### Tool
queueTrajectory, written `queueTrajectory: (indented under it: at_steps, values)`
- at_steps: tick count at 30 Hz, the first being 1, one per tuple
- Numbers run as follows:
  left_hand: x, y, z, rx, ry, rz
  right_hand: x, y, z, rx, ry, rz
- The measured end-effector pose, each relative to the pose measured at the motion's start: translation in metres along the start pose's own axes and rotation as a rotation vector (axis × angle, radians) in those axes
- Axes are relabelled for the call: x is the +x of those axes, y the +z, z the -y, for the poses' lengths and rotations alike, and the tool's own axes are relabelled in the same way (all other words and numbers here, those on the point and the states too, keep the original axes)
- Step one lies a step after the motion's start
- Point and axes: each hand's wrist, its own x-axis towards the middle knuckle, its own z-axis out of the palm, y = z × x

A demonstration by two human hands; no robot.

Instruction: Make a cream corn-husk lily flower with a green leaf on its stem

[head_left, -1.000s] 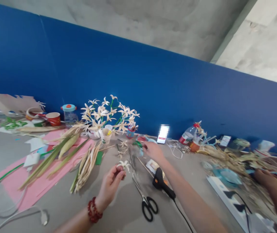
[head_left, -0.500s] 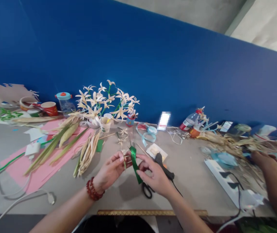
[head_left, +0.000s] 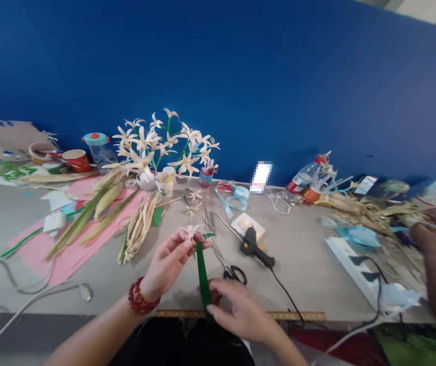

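Note:
A small cream flower (head_left: 192,231), which looks made of dried corn husk, is pinched by its stem in my left hand (head_left: 170,259). From the stem a strip of green tape (head_left: 202,272) runs down towards me, and a short green end sticks out to the right of the fingers. My right hand (head_left: 236,307) is closed on the tape's lower part, near the table edge. Black-handled scissors (head_left: 236,274) lie just beyond my right hand, their blades pointing away. Farther right rests a black glue gun (head_left: 256,247) with its cord trailing towards the edge.
Behind stands a bunch of husk flowers (head_left: 160,142) in cups. Dried husks (head_left: 141,229) and pink paper (head_left: 30,249) cover the left side. A white power strip (head_left: 351,272) lies right, with a co-worker's hand (head_left: 431,241) among husks beyond it. A ruler (head_left: 297,316) lines the front edge.
My right hand has moved down towards me with the green tape, which now stretches longer and straighter from the flower stem. My left hand keeps its hold. The view has tilted downward slightly.

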Motion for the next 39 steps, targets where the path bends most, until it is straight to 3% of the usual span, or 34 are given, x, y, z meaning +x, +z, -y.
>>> queueTrajectory:
  at_steps: [2,7,10,13,15,17,20,22,26,33,39]
  values:
    - [-0.010,-0.003,0.003,0.159,0.110,0.048,0.003,-0.003,0.002,0.101,0.006,-0.032]
    - [-0.034,-0.010,0.004,0.675,0.313,0.241,0.021,0.001,0.005,0.663,0.091,-0.353]
    - [-0.041,-0.012,0.001,0.804,0.347,0.394,0.029,0.010,0.008,0.854,0.168,-0.441]
    - [-0.046,-0.013,0.000,0.845,0.362,0.453,0.032,0.015,0.010,0.889,0.203,-0.506]
    - [-0.050,-0.014,0.001,0.831,0.347,0.415,0.031,0.015,0.010,0.860,0.209,-0.502]
    - [-0.053,-0.014,0.004,0.761,0.293,0.302,0.030,0.013,0.009,0.835,0.222,-0.464]
    - [-0.054,-0.012,0.011,0.546,0.141,0.092,0.027,0.010,0.004,0.787,0.198,-0.448]
    - [-0.052,-0.012,0.016,0.379,0.037,0.019,0.027,0.010,-0.001,0.763,0.181,-0.474]
    - [-0.049,-0.010,0.025,0.188,-0.082,-0.006,0.027,0.013,-0.008,0.734,0.201,-0.497]
    - [-0.054,-0.004,0.032,0.135,-0.132,-0.147,0.033,0.015,-0.010,0.805,0.263,-0.629]
    - [-0.049,0.001,0.032,0.030,-0.167,-0.193,0.027,0.013,-0.013,0.964,0.299,-0.652]
